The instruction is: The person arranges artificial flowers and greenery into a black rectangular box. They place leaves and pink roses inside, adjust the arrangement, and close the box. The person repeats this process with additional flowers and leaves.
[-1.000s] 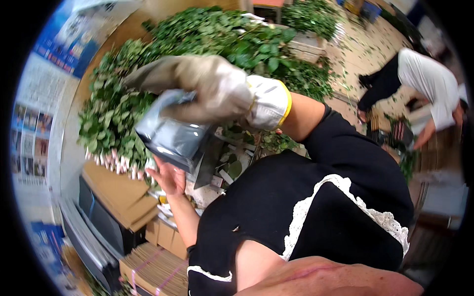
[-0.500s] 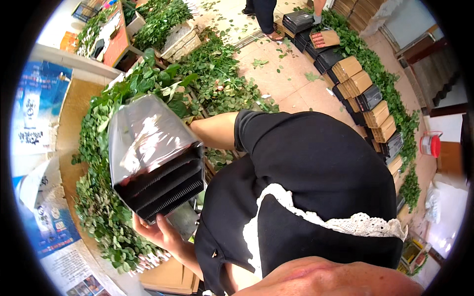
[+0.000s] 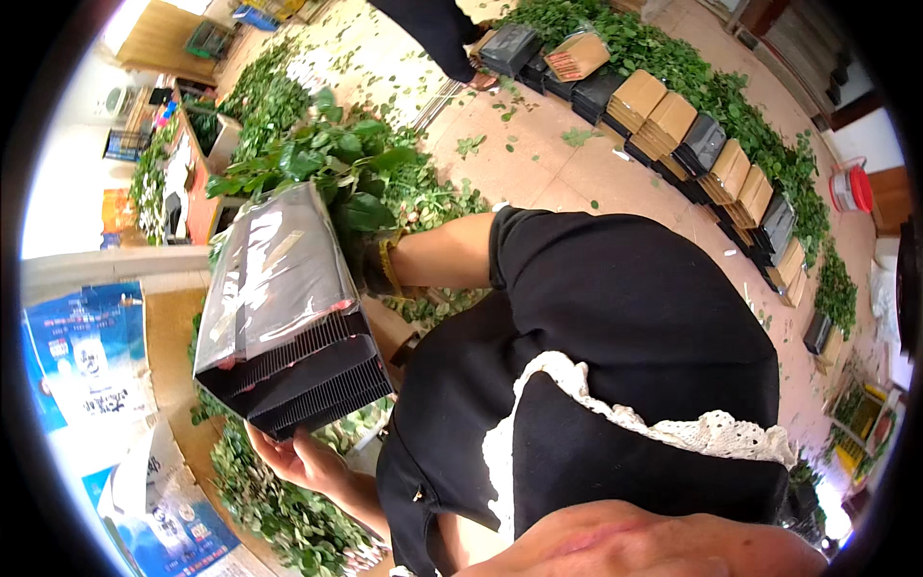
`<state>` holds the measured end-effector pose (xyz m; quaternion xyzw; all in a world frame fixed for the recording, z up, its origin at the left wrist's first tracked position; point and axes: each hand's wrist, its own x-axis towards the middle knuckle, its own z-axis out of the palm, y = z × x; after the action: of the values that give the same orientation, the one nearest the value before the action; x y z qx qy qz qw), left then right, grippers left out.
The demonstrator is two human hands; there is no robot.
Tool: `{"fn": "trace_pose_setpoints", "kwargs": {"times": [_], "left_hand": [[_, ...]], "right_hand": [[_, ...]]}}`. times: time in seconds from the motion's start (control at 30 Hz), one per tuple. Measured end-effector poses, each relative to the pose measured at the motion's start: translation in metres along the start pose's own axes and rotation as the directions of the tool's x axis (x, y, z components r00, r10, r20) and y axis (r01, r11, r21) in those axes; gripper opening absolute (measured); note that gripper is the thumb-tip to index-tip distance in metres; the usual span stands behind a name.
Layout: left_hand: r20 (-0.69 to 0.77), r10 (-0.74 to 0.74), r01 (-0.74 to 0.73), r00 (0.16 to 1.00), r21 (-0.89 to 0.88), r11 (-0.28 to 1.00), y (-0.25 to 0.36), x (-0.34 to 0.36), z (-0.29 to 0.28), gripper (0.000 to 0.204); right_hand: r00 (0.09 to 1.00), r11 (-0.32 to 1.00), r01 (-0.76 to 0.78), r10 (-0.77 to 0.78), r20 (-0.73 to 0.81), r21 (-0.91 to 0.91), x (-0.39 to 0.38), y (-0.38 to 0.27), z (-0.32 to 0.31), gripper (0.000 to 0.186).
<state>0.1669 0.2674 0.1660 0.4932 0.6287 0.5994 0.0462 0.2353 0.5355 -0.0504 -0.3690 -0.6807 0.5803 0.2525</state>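
Note:
A bunch of leafy-stemmed flowers, wrapped in black corrugated cardboard and shiny clear film, hangs in the air before me. Its layered cardboard end faces me, with bits of pink showing at the film's edge. Green leaves stick out at its far end. My left hand is closed on the lower edge of the cardboard end, fingers underneath. My right hand, in a dark glove with a yellow-trimmed cuff, holds the bunch at its leafy side; its fingers are hidden behind the wrapping.
A heap of leafy stems lies below the bunch. Rows of brown and black wrapped bunches line the floor on the right, near a red bucket. Another person's dark-trousered leg stands at the far side. Posters cover the left wall.
The bunch has tilted, its cardboard end now showing more corrugated layers. Both hands stay with it. The whole view has swung round, bringing more of the far left room in.

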Motion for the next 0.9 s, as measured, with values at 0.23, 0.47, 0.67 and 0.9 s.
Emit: {"fn": "trace_pose_setpoints", "kwargs": {"times": [0.23,0.47,0.67,0.9], "left_hand": [[0.365,-0.051,0.171,0.929,-0.303,0.938,-0.014,0.041,0.092,0.076],[0.615,-0.276,0.452,0.739,-0.148,0.88,-0.026,0.047,0.163,0.066],[0.823,-0.011,0.534,0.567,-0.357,0.766,-0.06,0.086,0.219,0.066],[0.883,0.276,0.597,0.379,-0.461,0.657,-0.062,0.111,0.276,0.067]], "right_hand": [[0.963,0.985,-0.17,0.169,-0.211,0.011,-0.037,0.071,-0.098,0.033],[0.816,0.908,-0.409,0.41,-0.407,0.093,-0.116,0.16,-0.155,0.034],[0.705,0.876,-0.46,0.459,-0.541,0.144,-0.152,0.158,-0.186,0.035],[0.65,0.921,-0.387,0.311,-0.693,0.05,-0.172,0.057,-0.238,0.036]]}}
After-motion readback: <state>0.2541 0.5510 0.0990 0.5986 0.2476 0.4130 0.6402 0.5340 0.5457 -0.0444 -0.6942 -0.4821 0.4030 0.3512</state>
